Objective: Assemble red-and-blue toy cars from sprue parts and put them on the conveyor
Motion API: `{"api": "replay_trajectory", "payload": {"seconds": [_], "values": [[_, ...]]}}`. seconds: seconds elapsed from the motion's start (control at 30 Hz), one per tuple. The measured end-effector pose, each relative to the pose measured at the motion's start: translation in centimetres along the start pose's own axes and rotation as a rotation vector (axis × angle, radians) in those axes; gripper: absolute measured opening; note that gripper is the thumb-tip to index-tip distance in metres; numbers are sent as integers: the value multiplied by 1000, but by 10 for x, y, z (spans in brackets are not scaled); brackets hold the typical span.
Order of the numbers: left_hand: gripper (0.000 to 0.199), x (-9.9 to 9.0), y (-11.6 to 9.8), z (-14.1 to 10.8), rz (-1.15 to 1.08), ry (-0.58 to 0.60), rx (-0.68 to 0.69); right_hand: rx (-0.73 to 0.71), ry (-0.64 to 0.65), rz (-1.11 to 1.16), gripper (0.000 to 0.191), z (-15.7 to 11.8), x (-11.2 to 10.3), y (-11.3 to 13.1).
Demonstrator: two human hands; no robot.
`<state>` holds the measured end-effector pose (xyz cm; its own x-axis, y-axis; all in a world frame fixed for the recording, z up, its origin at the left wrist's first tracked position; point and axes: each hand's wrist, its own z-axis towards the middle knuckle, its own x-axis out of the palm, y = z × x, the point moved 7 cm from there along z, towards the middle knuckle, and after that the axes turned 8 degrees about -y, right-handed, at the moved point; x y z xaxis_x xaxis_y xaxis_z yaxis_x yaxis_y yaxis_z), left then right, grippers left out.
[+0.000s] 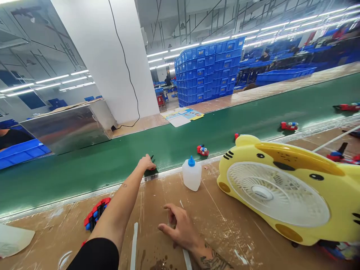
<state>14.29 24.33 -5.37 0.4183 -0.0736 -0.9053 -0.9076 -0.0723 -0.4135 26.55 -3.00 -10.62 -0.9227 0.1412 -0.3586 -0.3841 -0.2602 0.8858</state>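
My left hand (146, 163) reaches forward over the near edge of the green conveyor belt (84, 165). Its fingers are closed around a small dark object that is mostly hidden by the hand. My right hand (178, 227) rests on the brown cardboard-covered table (219, 221) with its fingers curled loosely and nothing in it. A white squeeze bottle (191, 174) with a blue cap stands on the table just right of my left hand. A red and blue toy (202, 150) sits on the belt beyond the bottle.
A yellow cartoon-faced fan (281, 187) lies on the table at right. More red toys (289, 126) ride the belt farther right. Red and blue parts (95, 213) lie under my left arm. Stacked blue crates (208, 71) stand beyond the belt. A metal housing (67, 127) covers the belt at left.
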Motion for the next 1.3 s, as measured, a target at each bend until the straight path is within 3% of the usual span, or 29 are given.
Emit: {"api": "replay_trajectory", "payload": {"seconds": [0.1, 0.2, 0.37, 0.43, 0.5, 0.63, 0.73, 0.83, 0.93, 1.1, 1.3], "values": [[67, 1, 1, -8, -220, -38, 14, -9, -1, -12, 52, 0, 1, -1], [89, 0, 14, -42, -526, -113, 38, -5, -9, 14, 49, -1, 0, -1], [67, 16, 62, -149, -1019, -86, 35, 15, 10, 53, 37, -3, 3, -7], [59, 28, 79, -188, -1363, 17, 8, 52, -17, 117, 35, -2, 3, -11], [51, 38, 92, -211, -1645, 85, -45, 157, -84, 274, 37, 3, 3, -15], [43, 53, 112, -213, -1720, 15, -135, 457, -115, 824, 38, 15, 25, -12], [45, 66, 118, -206, -1687, 13, -175, 504, -28, 1130, 42, 25, 45, -2], [39, 66, 118, -210, -1564, -10, -122, 492, 105, 1245, 50, 26, 55, 0], [29, 57, 115, -218, -1450, -60, -53, 574, 183, 1348, 57, 23, 55, -7], [24, 55, 112, -221, -1423, -39, -44, 757, 183, 1514, 62, 24, 50, -16], [25, 59, 115, -217, -1470, 45, -107, 844, 167, 1568, 67, 22, 51, -19]]}}
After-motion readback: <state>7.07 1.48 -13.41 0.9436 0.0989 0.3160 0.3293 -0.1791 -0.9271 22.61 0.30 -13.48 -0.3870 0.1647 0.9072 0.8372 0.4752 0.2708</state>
